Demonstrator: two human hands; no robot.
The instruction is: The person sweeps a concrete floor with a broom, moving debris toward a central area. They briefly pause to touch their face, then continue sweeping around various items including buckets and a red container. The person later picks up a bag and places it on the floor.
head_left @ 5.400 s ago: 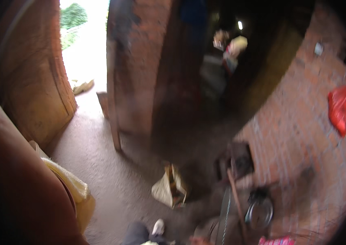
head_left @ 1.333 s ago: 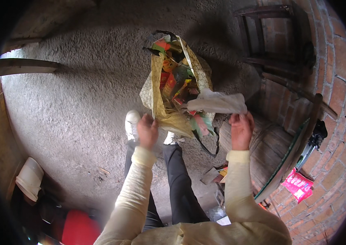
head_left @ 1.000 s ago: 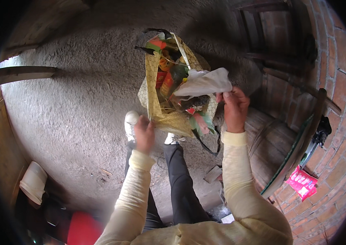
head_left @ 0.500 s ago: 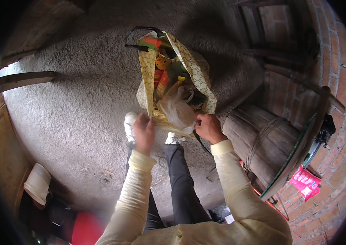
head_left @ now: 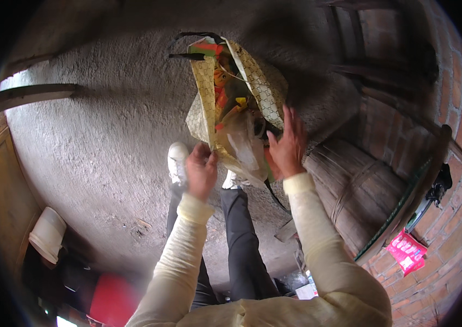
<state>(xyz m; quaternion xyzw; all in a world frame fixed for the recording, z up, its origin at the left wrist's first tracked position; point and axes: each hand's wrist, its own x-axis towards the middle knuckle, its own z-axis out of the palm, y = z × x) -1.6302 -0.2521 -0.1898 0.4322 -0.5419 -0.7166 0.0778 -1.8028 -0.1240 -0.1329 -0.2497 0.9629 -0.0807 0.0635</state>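
Note:
A large patterned cream-and-gold shopping bag [head_left: 202,98] with black handles stands on the floor in front of my feet, its mouth gaping upward. Colourful packages in red, orange and yellow show inside, and a crumpled clear plastic bag [head_left: 245,147] lies at the near end of the opening. My left hand [head_left: 202,168] pinches the near left rim of the shopping bag between thumb and fingers. Beside the right rim, my right hand [head_left: 289,143] is open, fingers stretched out and thumb apart. Whether its palm touches the rim is hard to tell.
Close on the right stands a wooden barrel-like tub [head_left: 353,188] bound with a band, a brick wall [head_left: 454,218] behind it. A pink packet [head_left: 407,251] lies near that wall. At the lower left are a white bucket [head_left: 47,234] and a red object [head_left: 112,300].
My right hand has let go of the near right rim, spread its fingers and moved up along the bag's right side. My left hand keeps its grip on the rim.

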